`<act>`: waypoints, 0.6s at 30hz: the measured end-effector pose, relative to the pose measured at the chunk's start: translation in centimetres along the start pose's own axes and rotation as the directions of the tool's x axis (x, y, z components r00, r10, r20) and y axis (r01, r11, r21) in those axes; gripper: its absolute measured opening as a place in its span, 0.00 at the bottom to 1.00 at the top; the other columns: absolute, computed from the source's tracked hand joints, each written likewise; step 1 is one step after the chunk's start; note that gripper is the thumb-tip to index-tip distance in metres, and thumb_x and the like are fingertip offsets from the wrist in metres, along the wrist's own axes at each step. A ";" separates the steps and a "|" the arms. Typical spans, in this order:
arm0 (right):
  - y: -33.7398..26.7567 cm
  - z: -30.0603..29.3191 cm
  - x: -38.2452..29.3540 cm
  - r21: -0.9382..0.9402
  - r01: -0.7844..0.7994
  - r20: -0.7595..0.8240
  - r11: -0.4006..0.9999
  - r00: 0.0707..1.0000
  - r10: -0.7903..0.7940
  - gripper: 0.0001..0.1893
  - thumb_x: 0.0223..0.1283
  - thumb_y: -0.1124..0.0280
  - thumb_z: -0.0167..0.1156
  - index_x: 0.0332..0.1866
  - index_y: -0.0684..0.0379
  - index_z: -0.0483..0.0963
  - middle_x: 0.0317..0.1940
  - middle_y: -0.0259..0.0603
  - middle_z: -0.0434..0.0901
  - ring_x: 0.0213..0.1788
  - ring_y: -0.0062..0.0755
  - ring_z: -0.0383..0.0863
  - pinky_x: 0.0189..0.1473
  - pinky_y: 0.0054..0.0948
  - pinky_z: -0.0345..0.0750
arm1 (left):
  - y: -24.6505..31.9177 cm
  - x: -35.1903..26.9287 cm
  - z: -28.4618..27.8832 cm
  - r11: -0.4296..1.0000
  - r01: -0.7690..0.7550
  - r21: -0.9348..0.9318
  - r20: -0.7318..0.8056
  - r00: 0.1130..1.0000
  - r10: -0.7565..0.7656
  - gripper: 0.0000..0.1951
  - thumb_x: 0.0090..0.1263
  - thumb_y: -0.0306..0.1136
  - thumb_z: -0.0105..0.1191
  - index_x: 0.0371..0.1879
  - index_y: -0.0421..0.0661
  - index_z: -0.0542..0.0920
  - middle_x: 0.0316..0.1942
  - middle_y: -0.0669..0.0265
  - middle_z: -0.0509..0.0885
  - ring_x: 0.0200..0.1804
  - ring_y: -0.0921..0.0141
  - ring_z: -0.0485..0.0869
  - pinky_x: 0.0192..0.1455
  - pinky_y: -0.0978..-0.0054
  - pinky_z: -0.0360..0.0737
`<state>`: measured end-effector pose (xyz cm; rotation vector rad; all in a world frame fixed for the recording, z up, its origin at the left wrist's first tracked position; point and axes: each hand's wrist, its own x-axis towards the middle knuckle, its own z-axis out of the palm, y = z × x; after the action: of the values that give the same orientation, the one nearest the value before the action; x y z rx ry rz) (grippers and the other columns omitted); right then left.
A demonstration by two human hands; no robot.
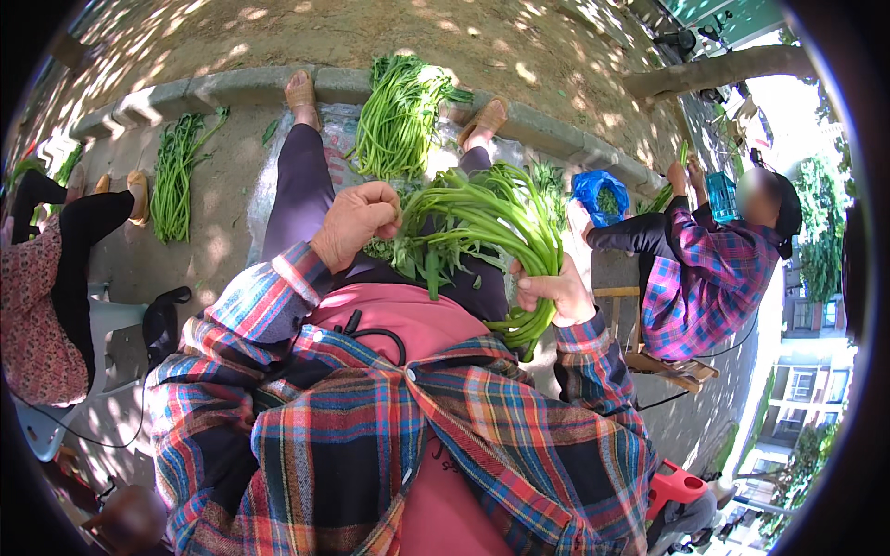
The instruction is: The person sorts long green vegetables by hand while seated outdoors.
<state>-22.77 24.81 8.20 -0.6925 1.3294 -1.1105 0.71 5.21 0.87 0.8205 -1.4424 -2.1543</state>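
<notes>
My right hand (554,290) is closed around a bunch of leafy green stems (518,222), which look like water spinach. The stems arch up and over to the left, and their leafy ends hang above my lap. Left of those leaves, my left hand (361,221) is raised with its fingers curled in; no item shows in it, though its fingertips come close to the greens. Loose leaves (432,267) lie on my lap. Between my feet, a larger pile of long-stemmed greens (400,118) rests on a plastic sheet (341,128) on the ground.
Another bundle of greens (175,177) lies on the pavement at left, near a seated person (45,299). At right, a person in a plaid shirt (716,278) sits beside a blue plastic bag (599,198) and a teal crate (723,197). A concrete curb (236,87) runs past my feet.
</notes>
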 end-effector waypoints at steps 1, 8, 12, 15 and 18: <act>0.0 -0.1 -0.1 0.009 -0.006 0.000 1.000 1.000 0.006 0.15 0.48 0.78 0.62 0.42 0.72 0.70 0.18 0.38 0.72 0.17 0.26 0.72 0.23 0.25 0.70 | 0.1 -0.1 -0.2 0.988 -0.061 0.139 0.020 0.998 0.058 0.03 0.59 0.26 0.55 0.28 0.40 0.78 0.23 0.71 0.78 0.26 0.82 0.73 0.30 0.82 0.71; -0.3 0.3 -0.2 0.032 0.062 -0.009 0.998 0.998 -0.062 0.12 0.50 0.77 0.65 0.39 0.68 0.73 0.18 0.36 0.74 0.18 0.24 0.74 0.23 0.21 0.71 | 0.6 -0.7 1.2 0.817 -0.124 0.563 0.311 0.948 -0.070 0.09 0.61 0.32 0.61 0.30 0.37 0.83 0.19 0.70 0.79 0.23 0.81 0.72 0.26 0.79 0.72; 0.1 0.2 0.1 0.021 0.048 0.002 0.999 0.999 -0.048 0.11 0.50 0.78 0.64 0.39 0.68 0.74 0.19 0.35 0.74 0.18 0.24 0.74 0.23 0.21 0.71 | -1.8 -0.8 3.4 0.925 0.136 0.354 0.262 0.935 -0.237 0.16 0.62 0.34 0.61 0.45 0.36 0.82 0.26 0.67 0.83 0.23 0.79 0.76 0.24 0.80 0.73; -0.4 0.8 0.1 0.038 0.019 -0.023 0.999 1.000 -0.018 0.11 0.50 0.79 0.63 0.40 0.68 0.74 0.20 0.36 0.74 0.18 0.24 0.74 0.23 0.22 0.72 | -2.3 -0.4 4.1 0.929 0.328 0.172 0.208 0.910 -0.359 0.16 0.63 0.32 0.60 0.48 0.37 0.80 0.31 0.69 0.83 0.21 0.82 0.74 0.22 0.85 0.72; -0.2 0.8 0.6 0.045 0.023 0.005 0.999 1.000 -0.023 0.11 0.51 0.80 0.63 0.40 0.69 0.74 0.20 0.36 0.75 0.18 0.24 0.74 0.24 0.22 0.72 | -2.9 0.1 4.5 0.942 0.322 0.098 0.138 0.933 -0.333 0.09 0.63 0.33 0.60 0.36 0.40 0.82 0.26 0.71 0.81 0.19 0.83 0.71 0.17 0.85 0.66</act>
<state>-22.14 24.08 8.27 -0.6782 1.2907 -1.1528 -2.43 9.31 -0.53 1.0036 -1.5597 -2.4698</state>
